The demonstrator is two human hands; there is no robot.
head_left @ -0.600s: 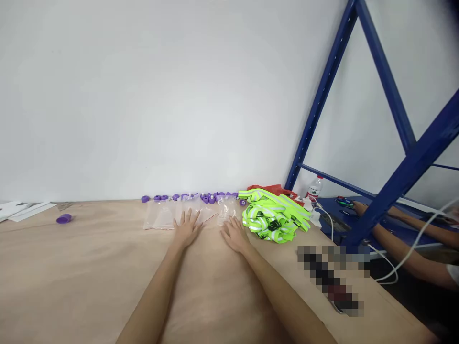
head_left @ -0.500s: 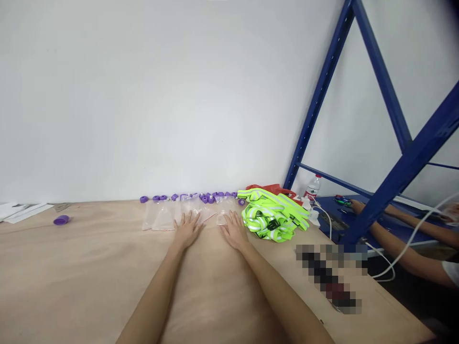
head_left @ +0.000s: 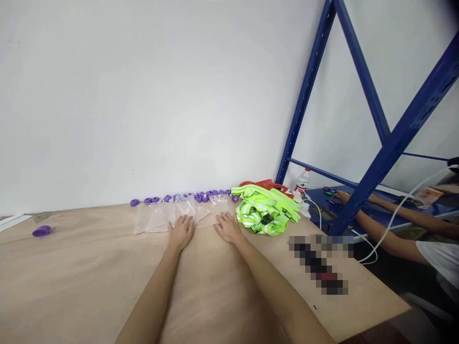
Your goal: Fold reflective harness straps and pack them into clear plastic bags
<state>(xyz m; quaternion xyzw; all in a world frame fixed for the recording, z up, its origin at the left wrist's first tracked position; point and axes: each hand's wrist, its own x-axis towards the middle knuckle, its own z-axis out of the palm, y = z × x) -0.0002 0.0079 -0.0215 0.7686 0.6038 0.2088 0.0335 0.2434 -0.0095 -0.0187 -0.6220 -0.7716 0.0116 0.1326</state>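
A plain white wall (head_left: 143,95) is rising behind the light brown tabletop (head_left: 89,277), and at the right a blue metal rack (head_left: 363,71) is standing, with a co-worker's forearm (head_left: 387,236) lying beyond it. On my side, the two hands are resting apart from each other. My left hand (head_left: 181,233) is lying palm down with the fingers a little spread, and my right hand (head_left: 228,229) is lying in the same manner. Neither one is gripping anything. In front of them, the clear plastic bags (head_left: 152,217) are lying flat in a row, at the near edge of which my fingertips are resting; whether they are really pressing the film, I cannot tell. Behind the bags, small purple pieces (head_left: 198,198) are lining the foot of the wall, and just to the right a heap of neon yellow reflective straps (head_left: 254,216) is lying.

In my judgement, I am pausing, or at most steadying the bags, since nothing is being lifted. Handling one bag would be calling for a light pinch at a single edge, because such thin film is probably clinging to the surface and could be dragging its neighbour along.
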